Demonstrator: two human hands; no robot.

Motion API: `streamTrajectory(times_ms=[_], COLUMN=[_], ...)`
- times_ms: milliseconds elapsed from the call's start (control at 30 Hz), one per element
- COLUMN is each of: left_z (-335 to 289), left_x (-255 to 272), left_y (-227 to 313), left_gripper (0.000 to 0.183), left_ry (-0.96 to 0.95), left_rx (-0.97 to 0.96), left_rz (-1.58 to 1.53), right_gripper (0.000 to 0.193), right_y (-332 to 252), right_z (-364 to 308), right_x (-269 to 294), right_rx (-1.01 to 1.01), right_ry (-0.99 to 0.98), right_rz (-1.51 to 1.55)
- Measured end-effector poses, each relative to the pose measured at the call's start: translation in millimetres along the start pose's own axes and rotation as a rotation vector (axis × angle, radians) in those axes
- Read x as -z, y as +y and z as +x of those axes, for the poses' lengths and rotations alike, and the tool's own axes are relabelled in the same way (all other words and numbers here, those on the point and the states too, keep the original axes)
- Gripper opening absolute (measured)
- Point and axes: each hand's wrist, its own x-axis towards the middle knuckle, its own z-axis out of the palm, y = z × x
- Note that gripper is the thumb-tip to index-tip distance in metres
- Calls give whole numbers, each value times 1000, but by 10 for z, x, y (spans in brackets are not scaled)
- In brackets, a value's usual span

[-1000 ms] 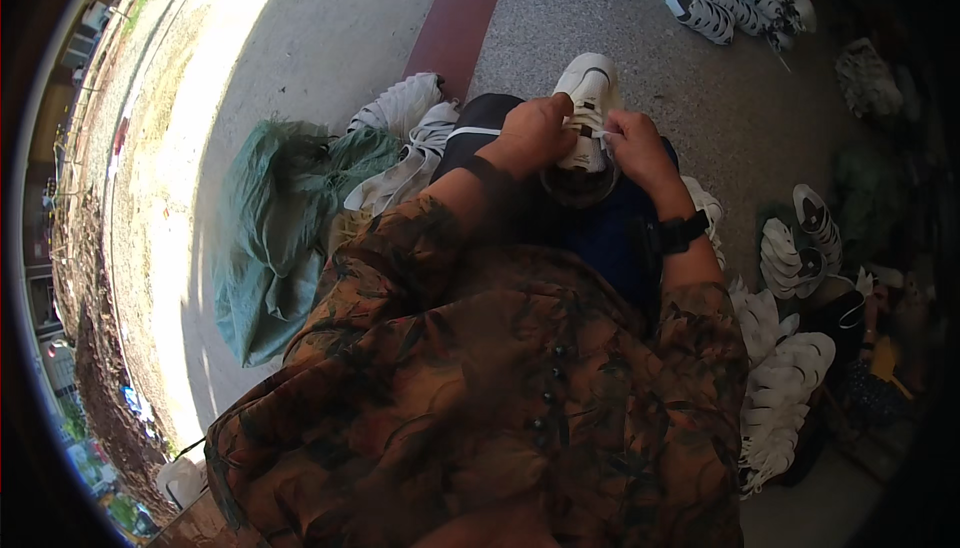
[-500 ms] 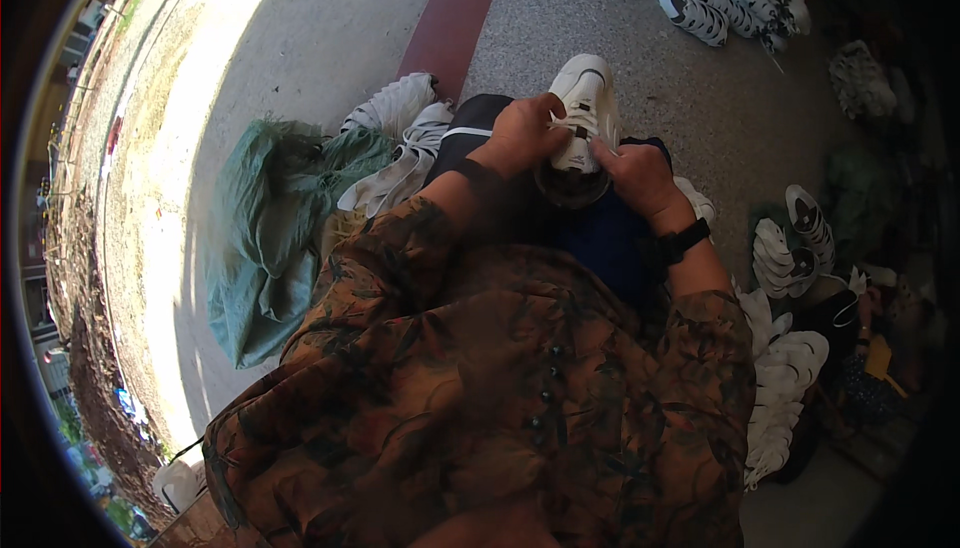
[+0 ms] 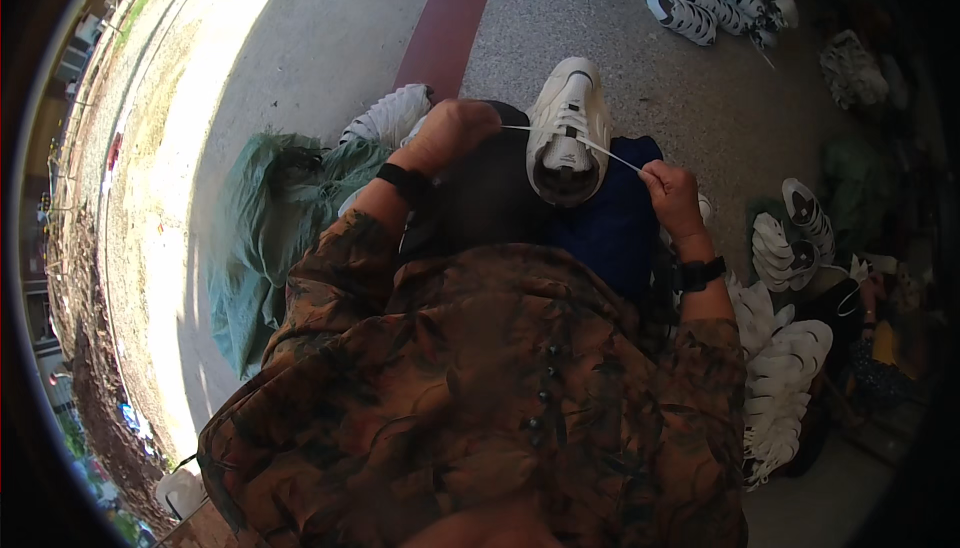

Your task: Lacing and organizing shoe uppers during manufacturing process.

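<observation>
A white sneaker (image 3: 583,98) rests upright at my knees, its toe pointing away from me and its dark-lined opening toward me. White laces run through its upper part. My left hand (image 3: 455,133) is closed on one end of the shoelace (image 3: 516,127), pulled out to the left. On the other side, my right hand (image 3: 672,193) pinches the other lace end, drawn taut to the lower right. Neither hand touches the shoe itself.
Stacked white shoe uppers (image 3: 390,113) and a green mesh sack (image 3: 255,238) lie at left. More white uppers are piled at right (image 3: 785,388), with sneakers (image 3: 795,238) beyond them. Another group (image 3: 715,3) sits at the far right on the speckled floor.
Both hands have left the shoe's sides and moved apart, left hand leftward and right hand to the lower right, stretching the lace ends between them. The shoe has shifted slightly left.
</observation>
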Motion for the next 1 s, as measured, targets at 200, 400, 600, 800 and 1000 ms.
streamTrajectory(times_ms=[200,400,600,800,1000], left_z=[-666,-1446,-2068,-2459,-2367], left_x=[561,966,1084,1065,887], left_y=[-571,-1037,-1284,-1438,-1359], left_gripper=[10,10,9,10,14], left_ry=[84,177,205,218,24], left_rx=[435,662,857,956,982], left_rz=[-173,-171,-158,-150,221], right_gripper=[19,19,15,21,16], right_y=[518,1092,1451,1736,1961], right_z=[-504,-1152,-1708,-2175,-2288], right_x=[480,923,1252,1450,1451], right_rx=[-321,-576,-632,-726,-738], right_ry=[36,105,117,111,25], right_rz=[-1,91,-74,-72,-466])
